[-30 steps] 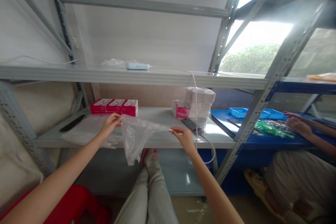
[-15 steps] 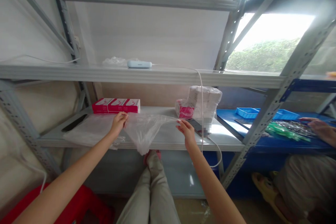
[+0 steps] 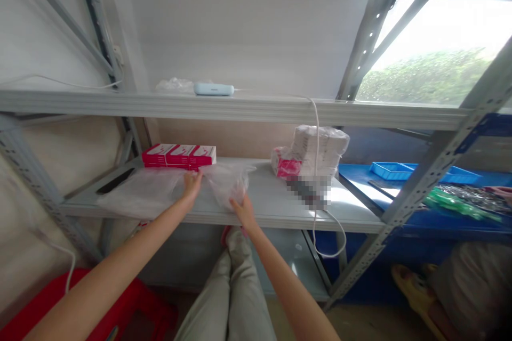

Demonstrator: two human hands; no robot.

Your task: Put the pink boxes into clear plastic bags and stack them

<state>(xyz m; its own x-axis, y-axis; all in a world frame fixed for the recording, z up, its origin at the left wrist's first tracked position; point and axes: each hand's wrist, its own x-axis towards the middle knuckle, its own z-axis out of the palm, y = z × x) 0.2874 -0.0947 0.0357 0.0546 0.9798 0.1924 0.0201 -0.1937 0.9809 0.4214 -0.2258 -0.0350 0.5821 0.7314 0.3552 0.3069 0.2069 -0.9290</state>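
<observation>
A clear plastic bag point(image 3: 224, 180) spans the space between my two hands above the grey shelf. My left hand point(image 3: 193, 185) is closed, pinching the bag's upper left corner. Lower on the bag's right side, my right hand point(image 3: 245, 212) grips the film with its thumb in front; its other fingers are partly veiled by the plastic. More clear bags point(image 3: 140, 189) lie flat to the left, partly behind my left forearm. Just behind my left hand stands a banded row of pink-and-white boxes point(image 3: 178, 156).
Film-wrapped white boxes point(image 3: 320, 144) and a pink pack point(image 3: 288, 162) stand at right, behind a hanging white cable point(image 3: 317, 170). A dark flat object point(image 3: 116, 181) lies at left. A pale-blue device point(image 3: 214, 89) rests on the upper shelf. Blue trays point(image 3: 390, 171) sit on the neighbouring bench.
My right hand has moved left and down from the bag's stretched right corner to its lower side. The bag has gone slack. My left hand keeps its hold; the co-worker's hand is mostly out of view.
</observation>
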